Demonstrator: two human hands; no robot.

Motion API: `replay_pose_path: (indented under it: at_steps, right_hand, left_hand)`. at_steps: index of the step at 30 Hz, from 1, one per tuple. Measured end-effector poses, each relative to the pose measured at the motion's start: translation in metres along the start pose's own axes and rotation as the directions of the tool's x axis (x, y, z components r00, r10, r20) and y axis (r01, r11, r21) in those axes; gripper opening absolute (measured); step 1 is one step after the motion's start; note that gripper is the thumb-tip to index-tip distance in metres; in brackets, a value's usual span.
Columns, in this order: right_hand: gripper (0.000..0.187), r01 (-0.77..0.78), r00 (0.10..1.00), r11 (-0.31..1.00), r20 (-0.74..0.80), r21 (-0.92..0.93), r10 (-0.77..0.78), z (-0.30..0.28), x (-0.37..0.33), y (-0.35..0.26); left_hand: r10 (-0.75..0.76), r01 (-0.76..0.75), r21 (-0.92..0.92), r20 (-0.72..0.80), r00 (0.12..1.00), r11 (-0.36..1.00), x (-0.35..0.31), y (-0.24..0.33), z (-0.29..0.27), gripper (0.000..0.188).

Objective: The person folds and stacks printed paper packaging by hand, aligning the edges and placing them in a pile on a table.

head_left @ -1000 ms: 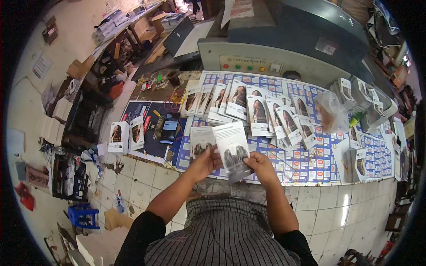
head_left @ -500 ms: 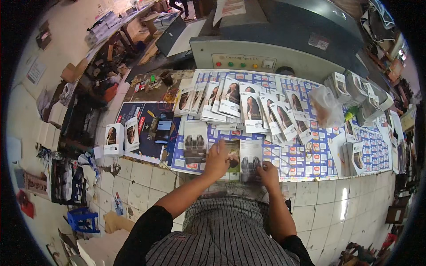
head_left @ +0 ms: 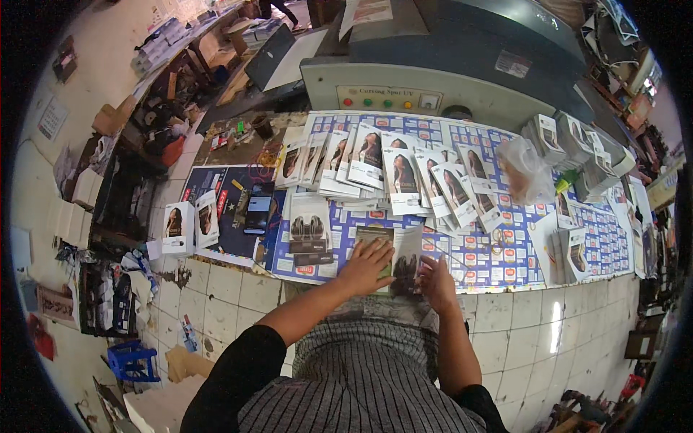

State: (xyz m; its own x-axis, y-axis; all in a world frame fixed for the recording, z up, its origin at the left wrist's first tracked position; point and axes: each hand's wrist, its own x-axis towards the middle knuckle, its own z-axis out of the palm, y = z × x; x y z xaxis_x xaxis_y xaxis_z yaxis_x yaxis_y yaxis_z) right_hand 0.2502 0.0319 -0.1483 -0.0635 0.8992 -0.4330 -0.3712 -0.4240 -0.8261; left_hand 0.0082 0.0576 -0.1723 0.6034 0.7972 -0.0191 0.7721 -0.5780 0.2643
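Observation:
A leaflet (head_left: 406,249) with dark pictures on a pale page lies unfolded at the table's near edge in front of me. My left hand (head_left: 368,265) is open, its fingers spread flat on the greenish left page. At the leaflet's right edge, the bent fingers of my right hand (head_left: 437,281) grip the right page, which looks slightly raised; the thumb side is partly hidden. Left of my left hand are overlapping leaflets (head_left: 310,225) showing dark headphone-like shapes. Beyond my hands spreads a heap of white printed booklets (head_left: 401,177) with a person's picture on them.
Stacks of booklets (head_left: 581,155) and a clear plastic bag (head_left: 525,172) occupy the table's right. A phone (head_left: 258,214) and two upright booklet bundles (head_left: 178,227) are at left. Behind stands a grey machine (head_left: 462,90) with coloured buttons. A blue stool (head_left: 133,361) stands on the floor.
My left hand has come down flat onto the left page. Another leaflet piece now shows below the one at left. The right page has tilted up a little.

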Motion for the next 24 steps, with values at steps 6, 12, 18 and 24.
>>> replay_pose_path:
  at_steps: [6,12,18,24]
  right_hand:
    - [0.039,0.3,0.953,0.554,0.265,-0.777,-0.144,0.011,0.016,-0.001]
    - [0.049,0.584,0.726,-0.077,0.562,-0.808,-0.397,0.049,0.016,0.009]
    - [0.06,0.594,0.72,-0.032,0.549,-0.804,-0.425,0.043,0.02,0.018]
    - [0.06,0.661,0.689,0.021,0.595,-0.75,-0.415,0.042,0.026,0.012]
  left_hand:
    - [-0.012,0.011,0.003,0.099,0.995,1.0,0.007,0.01,-0.023,0.081]
    - [-0.061,0.049,0.052,0.259,0.964,0.997,0.005,-0.002,-0.018,0.077]
    - [-0.217,0.206,-0.119,-0.087,0.972,0.971,-0.031,-0.018,-0.013,0.065]
    - [-0.214,0.211,-0.035,-0.083,0.973,0.977,-0.042,-0.01,-0.012,0.068]
